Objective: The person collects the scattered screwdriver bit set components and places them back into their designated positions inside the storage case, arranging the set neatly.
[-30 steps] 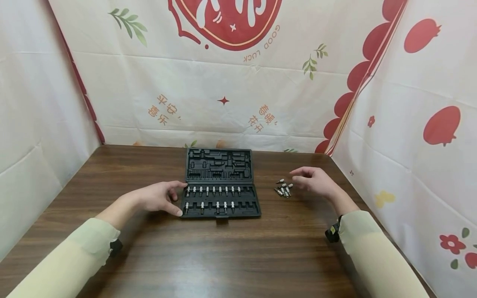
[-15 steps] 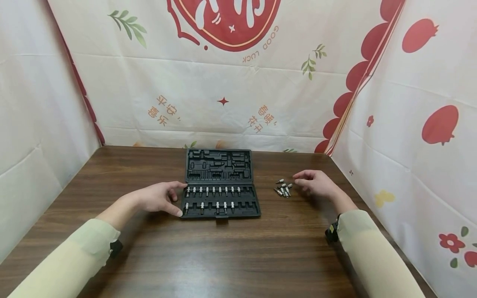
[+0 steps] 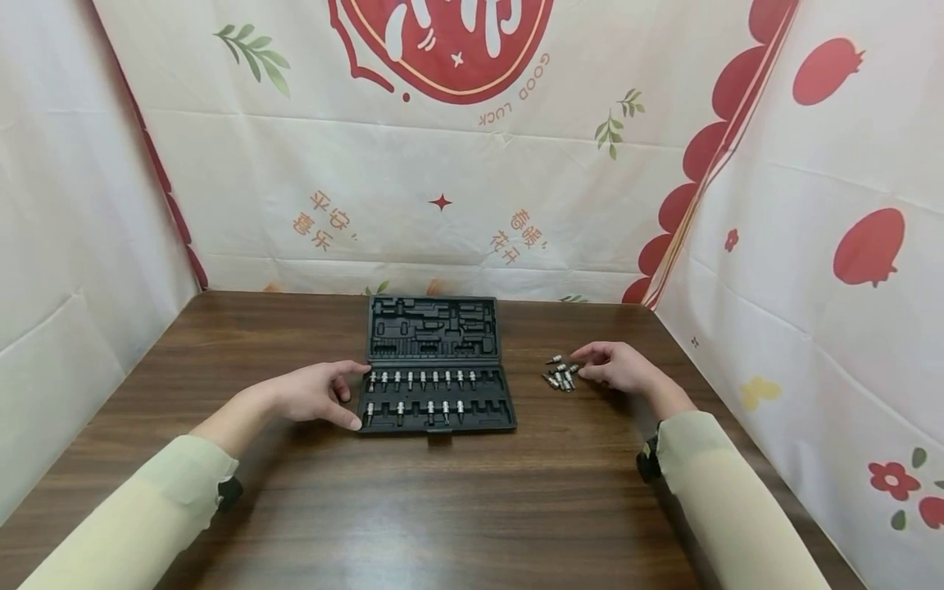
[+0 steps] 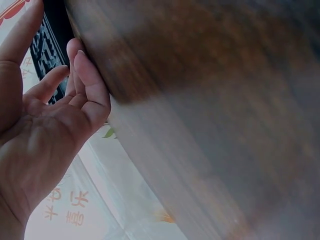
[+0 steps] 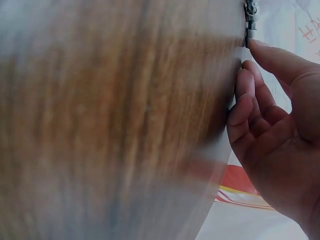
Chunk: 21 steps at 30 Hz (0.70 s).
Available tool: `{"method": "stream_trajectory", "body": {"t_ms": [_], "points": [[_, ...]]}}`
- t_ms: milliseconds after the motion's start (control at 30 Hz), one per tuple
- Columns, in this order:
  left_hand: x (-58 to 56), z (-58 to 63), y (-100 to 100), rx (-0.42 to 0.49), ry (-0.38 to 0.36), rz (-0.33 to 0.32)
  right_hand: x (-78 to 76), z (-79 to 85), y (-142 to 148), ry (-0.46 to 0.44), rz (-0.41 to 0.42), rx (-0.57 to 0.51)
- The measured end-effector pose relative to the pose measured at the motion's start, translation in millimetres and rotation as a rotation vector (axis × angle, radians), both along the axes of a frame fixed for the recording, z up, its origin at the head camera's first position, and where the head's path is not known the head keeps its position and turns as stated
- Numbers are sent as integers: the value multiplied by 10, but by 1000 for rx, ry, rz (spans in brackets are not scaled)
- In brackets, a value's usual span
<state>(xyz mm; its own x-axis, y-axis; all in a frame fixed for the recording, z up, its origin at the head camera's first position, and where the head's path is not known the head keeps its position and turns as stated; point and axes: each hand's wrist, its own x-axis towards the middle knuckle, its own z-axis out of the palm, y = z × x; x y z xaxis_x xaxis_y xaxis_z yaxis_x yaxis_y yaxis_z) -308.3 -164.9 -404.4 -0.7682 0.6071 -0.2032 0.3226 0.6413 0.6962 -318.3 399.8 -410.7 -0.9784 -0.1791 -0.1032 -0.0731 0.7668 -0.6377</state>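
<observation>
A black plastic case (image 3: 433, 326) lies unfolded on the table, with bit sockets (image 3: 431, 407) standing in two rows in its near half. My left hand (image 3: 313, 392) rests at the case's left edge, thumb on the near corner and index fingertip by the hinge. In the left wrist view, the other fingers of the left hand (image 4: 50, 125) are loosely bent. To the right lies a small pile of bit sockets (image 3: 560, 377). My right hand (image 3: 618, 366) is at the pile's right side, thumb and index finger a little apart around one socket. The right wrist view shows the thumb tip at a socket (image 5: 251, 34).
The brown wooden table (image 3: 457, 516) extends around the case and in front of both hands. Printed cloth (image 3: 472, 164) hangs behind the table and along both sides. Several slots in the right part of the case's near row hold no socket.
My right hand drew back slightly to the right, then came down and left to the pile's edge. The left hand and the case have stayed in place.
</observation>
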Motion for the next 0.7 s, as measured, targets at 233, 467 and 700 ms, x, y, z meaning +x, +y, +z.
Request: {"method": "stream_trajectory", "body": {"t_ms": [233, 467, 700], "points": [[3, 1, 3, 1, 8, -2, -18, -7, 5, -10, 0, 0], [12, 7, 3, 1, 0, 4, -56, -32, 10, 16, 15, 62], [20, 11, 6, 4, 2, 1, -64, -45, 34, 17, 10, 108]]}}
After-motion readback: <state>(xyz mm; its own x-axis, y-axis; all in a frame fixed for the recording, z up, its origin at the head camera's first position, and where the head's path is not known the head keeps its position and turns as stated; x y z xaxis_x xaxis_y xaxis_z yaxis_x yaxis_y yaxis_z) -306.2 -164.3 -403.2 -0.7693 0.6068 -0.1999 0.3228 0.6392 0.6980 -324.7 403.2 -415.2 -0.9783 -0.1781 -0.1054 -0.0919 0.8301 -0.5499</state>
